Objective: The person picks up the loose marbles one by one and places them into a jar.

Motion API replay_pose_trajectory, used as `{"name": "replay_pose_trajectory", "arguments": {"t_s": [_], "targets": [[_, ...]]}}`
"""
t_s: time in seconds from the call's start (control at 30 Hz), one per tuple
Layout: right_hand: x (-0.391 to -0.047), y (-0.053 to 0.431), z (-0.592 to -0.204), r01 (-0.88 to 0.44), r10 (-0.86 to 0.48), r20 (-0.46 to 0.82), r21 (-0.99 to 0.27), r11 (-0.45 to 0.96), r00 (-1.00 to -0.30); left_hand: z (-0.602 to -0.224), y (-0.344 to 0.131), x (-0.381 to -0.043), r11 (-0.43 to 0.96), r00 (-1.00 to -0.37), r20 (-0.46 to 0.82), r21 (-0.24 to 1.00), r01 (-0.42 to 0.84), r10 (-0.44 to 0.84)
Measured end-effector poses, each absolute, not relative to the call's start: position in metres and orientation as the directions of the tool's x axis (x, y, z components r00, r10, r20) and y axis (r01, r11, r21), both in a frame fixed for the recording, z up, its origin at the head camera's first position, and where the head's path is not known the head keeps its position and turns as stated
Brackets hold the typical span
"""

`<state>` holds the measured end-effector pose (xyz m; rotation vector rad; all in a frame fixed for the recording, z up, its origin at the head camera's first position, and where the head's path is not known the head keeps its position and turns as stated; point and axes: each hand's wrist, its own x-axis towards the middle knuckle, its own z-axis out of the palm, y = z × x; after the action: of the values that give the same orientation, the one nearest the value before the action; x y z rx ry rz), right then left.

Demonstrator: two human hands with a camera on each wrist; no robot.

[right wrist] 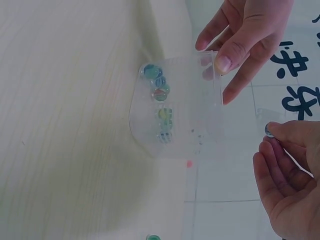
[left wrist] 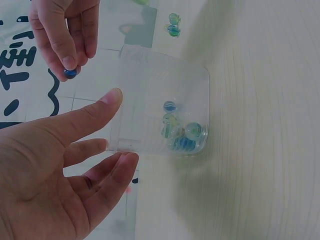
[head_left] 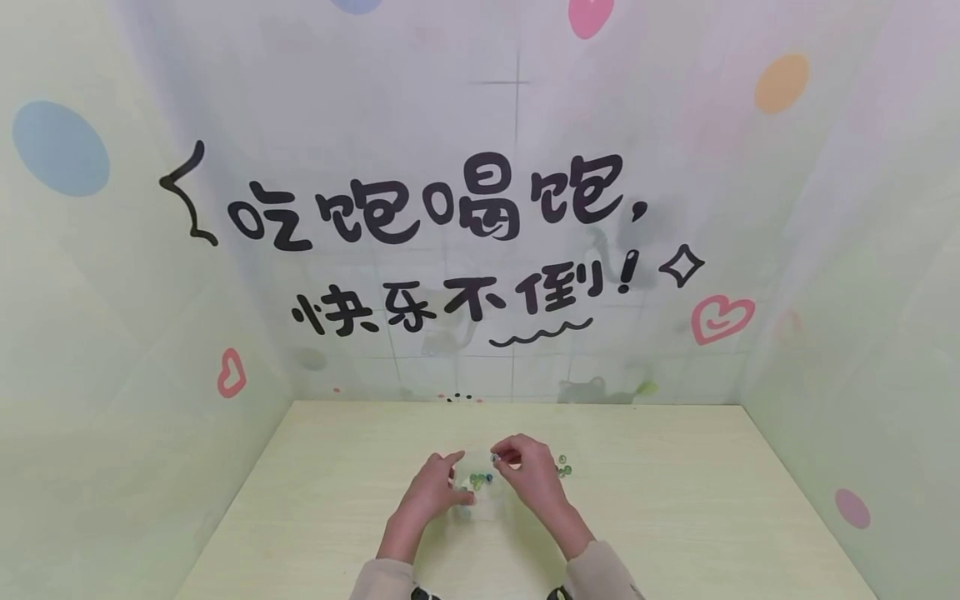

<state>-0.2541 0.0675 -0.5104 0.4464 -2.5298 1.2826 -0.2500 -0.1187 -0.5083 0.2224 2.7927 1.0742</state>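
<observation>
A clear plastic container point(left wrist: 150, 85) stands on the table, holding several blue and green glass marbles point(left wrist: 193, 131) on its bottom. My left hand point(head_left: 431, 493) grips it from the left, thumb on the near side and fingers on the far side, close to the rim. Between thumb and fingertips, my right hand point(head_left: 534, 471) pinches one blue marble point(left wrist: 70, 74). In the right wrist view that marble point(right wrist: 268, 130) is above the container's opening, apart from the rim. The right hand's other fingers are curled loosely behind it.
Several loose green marbles point(head_left: 563, 470) lie on the pale wood-grain table point(head_left: 675, 500) just right of my right hand. A white printed curtain with black lettering point(head_left: 480, 200) closes off the back, and similar sheets point(head_left: 885, 400) stand on both sides.
</observation>
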Motion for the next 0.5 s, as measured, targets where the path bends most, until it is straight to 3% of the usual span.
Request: {"name": "replay_pose_trajectory", "arguments": {"t_s": [0.5], "targets": [[-0.256, 0.0635, -0.509, -0.408, -0.165, 0.384, -0.73, 0.549, -0.908, -0.5096, -0.1187, -0.2511, 0.737, -0.98, -0.064, 0.668, 0.099, 0.19]]}}
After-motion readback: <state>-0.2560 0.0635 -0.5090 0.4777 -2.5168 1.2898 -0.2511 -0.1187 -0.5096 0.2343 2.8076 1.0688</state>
